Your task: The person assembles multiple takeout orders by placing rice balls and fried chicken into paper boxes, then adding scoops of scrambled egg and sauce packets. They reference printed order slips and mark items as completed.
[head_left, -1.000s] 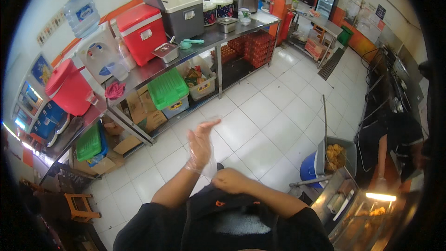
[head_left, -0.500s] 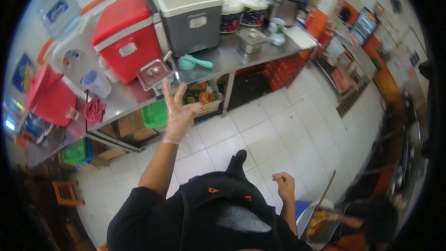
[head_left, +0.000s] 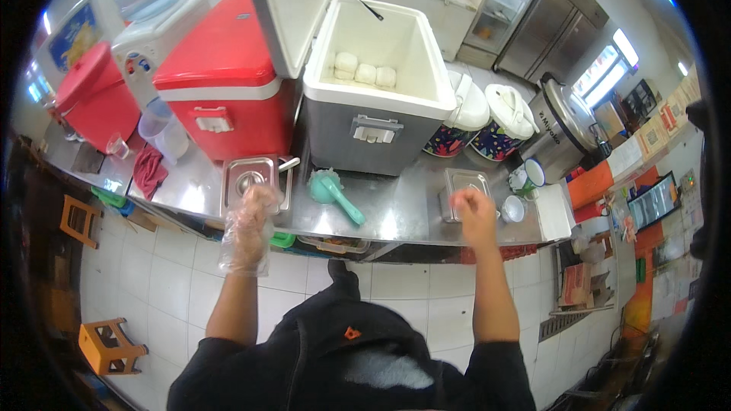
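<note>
Both hands have moved over the last half second: the left hand (head_left: 256, 209), spread before, is now bunched at the front of the counter (head_left: 403, 202), and the right hand (head_left: 477, 217) has risen from the person's side. Inside its clear plastic glove (head_left: 242, 247), the left hand is blurred, and I cannot tell whether it pinches anything; the right hand's fingers curl inward, nothing showing between them. Just at the left hand's twelve o'clock lies the lidded steel container (head_left: 237, 176), shiny and rectangular, its near part hidden by that hand. A second steel container (head_left: 464, 181) sits at the right hand's eleven, partly covered, with a white bowl (head_left: 513, 210) at three.

From the left hand, a turquoise scoop (head_left: 331, 192) lies at three, a red cloth (head_left: 150, 170) between nine and ten. Farther out, an open grey cooler (head_left: 365, 141) at two holds white rounded pieces (head_left: 365, 74); its raised lid (head_left: 288, 15) blocks part of the red cooler (head_left: 217, 76) near half past eleven
</note>
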A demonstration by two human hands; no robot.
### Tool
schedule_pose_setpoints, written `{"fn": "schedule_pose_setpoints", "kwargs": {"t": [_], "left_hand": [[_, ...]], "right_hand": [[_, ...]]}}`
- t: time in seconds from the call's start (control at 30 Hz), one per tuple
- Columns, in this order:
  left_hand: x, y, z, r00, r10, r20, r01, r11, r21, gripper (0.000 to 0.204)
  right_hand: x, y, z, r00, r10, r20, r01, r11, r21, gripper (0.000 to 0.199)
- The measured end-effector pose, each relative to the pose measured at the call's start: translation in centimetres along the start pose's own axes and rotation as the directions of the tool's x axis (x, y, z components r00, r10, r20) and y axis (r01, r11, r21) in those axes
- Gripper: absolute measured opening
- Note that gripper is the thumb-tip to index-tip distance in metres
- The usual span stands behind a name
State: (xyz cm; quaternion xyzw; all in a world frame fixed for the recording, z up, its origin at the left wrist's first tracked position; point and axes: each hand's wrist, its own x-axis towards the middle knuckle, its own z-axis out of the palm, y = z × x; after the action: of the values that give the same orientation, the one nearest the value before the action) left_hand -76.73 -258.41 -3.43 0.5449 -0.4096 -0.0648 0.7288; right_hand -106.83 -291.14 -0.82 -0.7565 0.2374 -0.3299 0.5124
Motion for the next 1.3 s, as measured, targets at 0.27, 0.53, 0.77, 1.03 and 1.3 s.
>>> {"fn": "schedule_pose_setpoints", "kwargs": {"t": [0.27,0.53,0.77,1.03,1.3], "left_hand": [[17.0,-2.5,8.6,0.914,0.327,0.239,-0.400,0.632,0.663,0.047],[18.9,-5.5,11.9,0.946,0.197,0.255,-0.317,0.425,0.848,0.048],[18.4,-6.2,11.6,0.943,0.206,0.263,-0.322,0.355,0.877,0.047],[17.5,-7.8,12.2,0.922,0.352,0.161,-0.298,0.380,0.875,0.044],[17.5,-9.0,13.1,0.872,0.487,0.055,-0.258,0.360,0.897,0.049]], "right_hand": [[23.9,-7.2,4.1,0.986,0.023,0.166,0.018,0.971,-0.238,0.021],[51.9,-1.6,12.6,0.939,0.024,0.344,0.185,0.806,-0.562,0.025],[59.9,20.1,25.1,0.530,0.308,0.790,0.822,0.041,-0.568,0.037],[56.4,22.0,28.7,0.868,0.486,0.100,-0.369,0.767,-0.525,0.079],[56.0,19.5,28.0,0.820,0.367,0.439,0.115,0.645,-0.755,0.090]]}}
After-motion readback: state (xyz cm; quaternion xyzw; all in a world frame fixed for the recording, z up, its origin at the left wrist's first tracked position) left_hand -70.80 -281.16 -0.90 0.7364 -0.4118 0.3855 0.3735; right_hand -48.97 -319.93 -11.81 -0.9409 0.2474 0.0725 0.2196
